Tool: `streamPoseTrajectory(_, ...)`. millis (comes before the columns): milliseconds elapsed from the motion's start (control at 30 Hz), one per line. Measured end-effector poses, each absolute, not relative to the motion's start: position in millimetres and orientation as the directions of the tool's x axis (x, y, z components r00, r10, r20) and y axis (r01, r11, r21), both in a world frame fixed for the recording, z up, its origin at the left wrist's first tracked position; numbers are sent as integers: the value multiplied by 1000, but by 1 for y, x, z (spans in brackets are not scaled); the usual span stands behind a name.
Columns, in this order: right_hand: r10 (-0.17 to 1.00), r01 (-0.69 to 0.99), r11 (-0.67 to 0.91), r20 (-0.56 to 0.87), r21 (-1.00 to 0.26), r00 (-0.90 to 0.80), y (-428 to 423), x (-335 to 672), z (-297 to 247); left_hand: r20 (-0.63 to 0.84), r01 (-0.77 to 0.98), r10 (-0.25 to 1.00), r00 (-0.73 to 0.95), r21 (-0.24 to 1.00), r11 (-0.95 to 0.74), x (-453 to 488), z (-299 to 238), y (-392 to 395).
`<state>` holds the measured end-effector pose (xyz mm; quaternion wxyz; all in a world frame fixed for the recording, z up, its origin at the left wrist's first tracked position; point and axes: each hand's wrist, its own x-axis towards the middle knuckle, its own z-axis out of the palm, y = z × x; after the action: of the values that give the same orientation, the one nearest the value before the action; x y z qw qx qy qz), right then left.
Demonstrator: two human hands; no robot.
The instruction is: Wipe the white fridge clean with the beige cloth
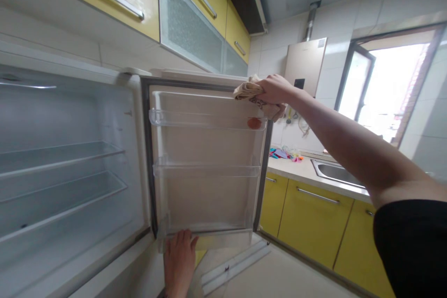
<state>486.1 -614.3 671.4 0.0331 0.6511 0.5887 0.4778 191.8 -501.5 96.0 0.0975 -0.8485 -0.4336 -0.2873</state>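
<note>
Cloth [247, 91], grasped by right hand [275, 88] at upper corner of fridge door [209, 146], is best pressed flat; left hand's [180, 253] grip cannot be told.

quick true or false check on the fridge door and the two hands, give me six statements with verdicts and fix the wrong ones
1. The right hand holds a cloth at the top of the fridge door. True.
2. The fridge door is shut. False: it stands open.
3. The left hand is at the bottom bin. True.
4. The right hand is lower in the picture than the left hand. False: it is higher.
5. A reddish round shape shows at the top bin. True.
6. The cloth is plain black. False: it is beige with darker markings.
</note>
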Motion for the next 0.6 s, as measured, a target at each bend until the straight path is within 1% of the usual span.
streamPoseTrajectory(100,794,700,-367,599,612,-108,-610,486,671,590,792,671,449,84,-604,194,91,-499)
streamPoseTrajectory(200,790,691,-380,604,616,-105,-607,484,670,584,796,681,442,95,-598,195,93,-501)
streamPoseTrajectory(300,774,697,-403,627,593,-85,-609,480,666,558,801,704,440,111,-588,196,101,-506)
streamPoseTrajectory(467,800,705,-404,599,583,-36,-613,471,662,536,810,732,422,140,-570,198,110,-510)
streamPoseTrajectory(600,798,683,-420,601,598,-35,-610,470,662,540,809,730,418,144,-570,198,113,-513)
